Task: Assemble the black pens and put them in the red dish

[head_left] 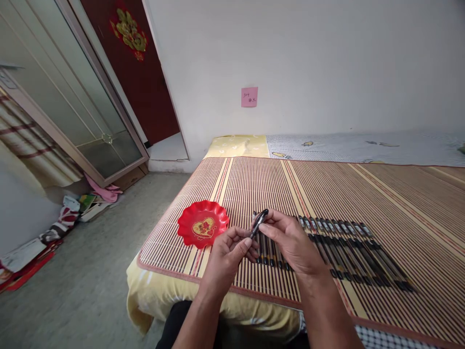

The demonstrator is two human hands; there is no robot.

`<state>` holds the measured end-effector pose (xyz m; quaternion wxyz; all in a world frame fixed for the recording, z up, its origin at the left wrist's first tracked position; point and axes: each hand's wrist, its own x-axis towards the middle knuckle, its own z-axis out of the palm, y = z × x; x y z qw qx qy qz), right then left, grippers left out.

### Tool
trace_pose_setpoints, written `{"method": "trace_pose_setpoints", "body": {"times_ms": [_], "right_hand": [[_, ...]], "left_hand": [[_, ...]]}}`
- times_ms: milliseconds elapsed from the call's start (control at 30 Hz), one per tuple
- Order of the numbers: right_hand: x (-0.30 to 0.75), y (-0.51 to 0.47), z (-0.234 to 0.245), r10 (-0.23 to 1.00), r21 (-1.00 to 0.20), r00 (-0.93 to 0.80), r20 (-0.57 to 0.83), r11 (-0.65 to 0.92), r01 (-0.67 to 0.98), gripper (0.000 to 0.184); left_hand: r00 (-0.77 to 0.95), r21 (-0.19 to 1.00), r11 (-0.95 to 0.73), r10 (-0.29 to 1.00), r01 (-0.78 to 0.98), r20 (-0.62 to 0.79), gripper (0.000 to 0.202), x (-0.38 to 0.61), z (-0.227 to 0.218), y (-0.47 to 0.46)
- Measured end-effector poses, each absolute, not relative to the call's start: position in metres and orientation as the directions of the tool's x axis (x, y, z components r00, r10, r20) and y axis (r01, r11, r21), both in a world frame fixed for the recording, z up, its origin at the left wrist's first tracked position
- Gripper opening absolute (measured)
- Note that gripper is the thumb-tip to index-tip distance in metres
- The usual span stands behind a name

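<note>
Between my two hands is a dark pen [257, 225], tilted with its clip end up and to the right. My left hand [232, 247] pinches its lower end between thumb and fingers. Around its upper part, near the clip, the fingers of my right hand [286, 237] are closed. Beneath and behind my hands lies a row of capped pens [358, 252] with clear barrels and black caps, side by side and reaching to the right. My hands hide some of them. Left of my left hand sits a red scalloped plate [187, 225] with a gold heart printed in its middle.
A striped bamboo mat [250, 182] covers the bed, over a yellow sheet [152, 291] that hangs down at the front edge. A pink note [249, 97] is stuck on the wall. At the left are a glass-paned door [83, 97] and floor clutter [67, 213].
</note>
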<state>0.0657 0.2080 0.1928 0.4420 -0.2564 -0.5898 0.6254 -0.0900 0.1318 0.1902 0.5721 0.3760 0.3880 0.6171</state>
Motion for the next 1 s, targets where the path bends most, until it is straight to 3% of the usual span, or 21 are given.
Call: {"method": "trace_pose_setpoints", "body": {"times_ms": [367, 767, 900, 1000], "right_hand": [[0.065, 0.206, 0.199, 0.813, -0.977, -0.553, 0.183, 0.088, -0.193, 0.018], [0.064, 0.210, 0.195, 0.829, -0.976, -0.522, 0.201, 0.125, -0.177, 0.022], [0.070, 0.218, 0.185, 0.822, -0.979, -0.533, 0.201, 0.154, -0.132, 0.027], [0.086, 0.230, 0.175, 0.895, -0.982, -0.404, 0.186, 0.167, -0.084, 0.036]], "left_hand": [[-0.103, 0.904, -0.059, 0.995, -0.425, 0.016, 0.028, -0.089, 0.187, 0.134], [-0.156, 0.901, -0.071, 0.988, -0.428, 0.004, 0.031, -0.081, 0.184, 0.137], [-0.090, 0.897, 0.012, 0.994, -0.442, -0.057, 0.037, -0.074, 0.177, 0.138], [-0.052, 0.900, 0.091, 0.991, -0.427, -0.125, 0.041, -0.083, 0.167, 0.139]]}}
